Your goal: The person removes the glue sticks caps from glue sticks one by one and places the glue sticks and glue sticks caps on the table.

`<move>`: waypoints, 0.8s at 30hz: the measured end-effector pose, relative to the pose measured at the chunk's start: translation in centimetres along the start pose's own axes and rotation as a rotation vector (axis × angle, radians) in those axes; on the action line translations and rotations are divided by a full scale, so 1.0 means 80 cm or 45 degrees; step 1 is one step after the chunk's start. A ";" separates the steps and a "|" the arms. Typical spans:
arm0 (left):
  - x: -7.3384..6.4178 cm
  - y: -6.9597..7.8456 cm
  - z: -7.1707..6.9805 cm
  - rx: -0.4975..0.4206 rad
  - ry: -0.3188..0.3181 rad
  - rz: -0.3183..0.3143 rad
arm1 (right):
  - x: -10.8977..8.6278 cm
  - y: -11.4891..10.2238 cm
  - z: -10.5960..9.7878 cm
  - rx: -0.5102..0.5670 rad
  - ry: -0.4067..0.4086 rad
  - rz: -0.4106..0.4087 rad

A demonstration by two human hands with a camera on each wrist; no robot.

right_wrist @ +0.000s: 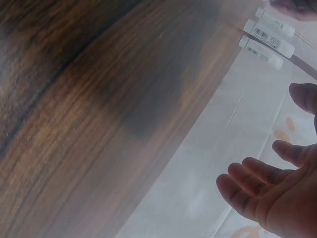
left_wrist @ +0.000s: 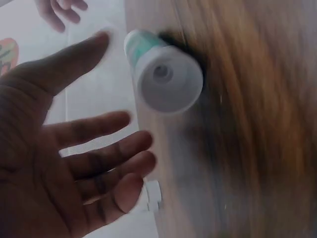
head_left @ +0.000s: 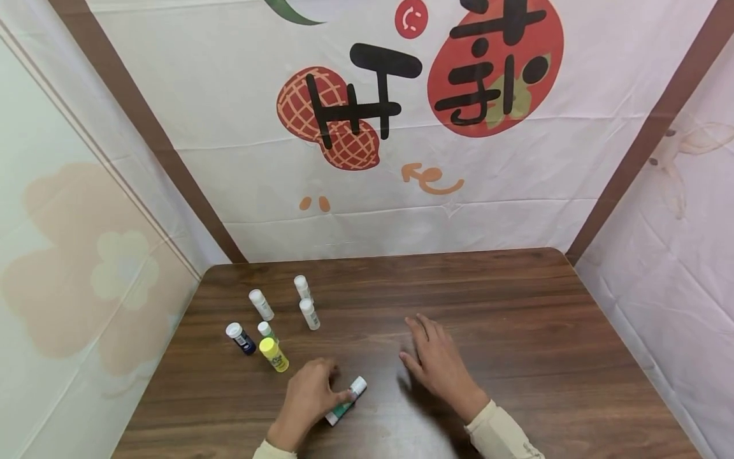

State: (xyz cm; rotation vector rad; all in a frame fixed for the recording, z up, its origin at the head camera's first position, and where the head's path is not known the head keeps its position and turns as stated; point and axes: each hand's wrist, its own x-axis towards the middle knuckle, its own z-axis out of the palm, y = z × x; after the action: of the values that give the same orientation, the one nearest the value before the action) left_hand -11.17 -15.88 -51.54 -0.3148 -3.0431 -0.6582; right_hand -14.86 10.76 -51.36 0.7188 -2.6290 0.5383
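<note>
A green-and-white glue stick [head_left: 340, 412] lies on its side near the table's front edge. My left hand [head_left: 309, 394] hovers right over it; in the head view the thumb overlaps its barrel. From the left wrist, the stick's hollow white end [left_wrist: 171, 87] faces the camera, and the left hand's fingers [left_wrist: 106, 163] are relaxed and slightly bent, with a gap between thumb and fingers. To the right, my right hand [head_left: 441, 363] is held over the bare wood, its fingers loosely extended and holding nothing, as the right wrist view of that hand [right_wrist: 282, 193] also shows.
Upright at the left stand a yellow glue stick [head_left: 274, 355], a green one with a white cap [head_left: 266, 330] partly behind it, a dark blue one [head_left: 241, 339] and white ones [head_left: 262, 305], [head_left: 309, 315]. A printed cloth [head_left: 229, 191] hangs behind the brown wooden table [head_left: 516, 306].
</note>
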 end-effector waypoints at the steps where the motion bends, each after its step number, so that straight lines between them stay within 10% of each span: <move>1: -0.001 0.002 0.001 -0.011 -0.055 0.019 | 0.000 0.000 0.000 -0.001 -0.008 0.005; 5: -0.006 0.008 0.006 -0.047 -0.140 0.088 | 0.000 0.000 -0.001 0.002 -0.014 0.012; 24: 0.004 0.017 0.021 0.016 0.020 0.232 | -0.005 -0.003 0.005 0.077 -0.016 0.031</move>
State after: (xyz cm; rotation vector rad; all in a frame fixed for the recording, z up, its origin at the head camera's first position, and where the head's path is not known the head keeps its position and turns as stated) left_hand -11.14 -13.93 -52.54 -0.5754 -2.9545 -0.6264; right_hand -14.51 10.58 -51.79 0.7114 -2.6467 0.6245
